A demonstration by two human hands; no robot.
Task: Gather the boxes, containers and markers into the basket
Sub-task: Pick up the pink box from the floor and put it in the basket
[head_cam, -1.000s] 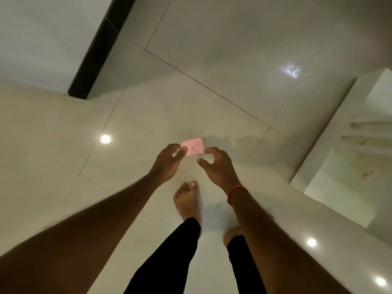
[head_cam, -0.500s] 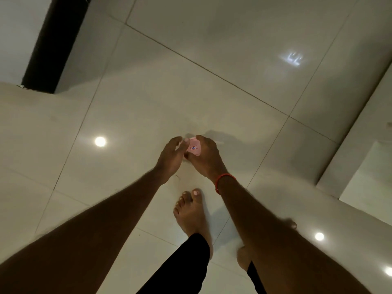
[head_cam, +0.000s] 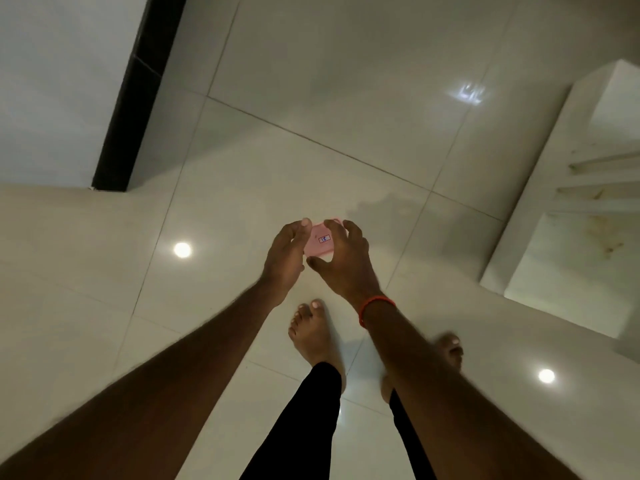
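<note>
1. Since half a second ago my hands have spread slightly, so the pink box shows its labelled face, mid-frame over the tiled floor.
2. My left hand curls against its left edge. My right hand hooks its fingers over the top with the thumb beneath, a two-sided grip that I judge keeps it from slipping.
3. No basket is in view, so I judge carrying comes next.

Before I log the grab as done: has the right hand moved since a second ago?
Yes. The right hand shifted left, away from the white step; its fingers now grip the pink box.
</note>
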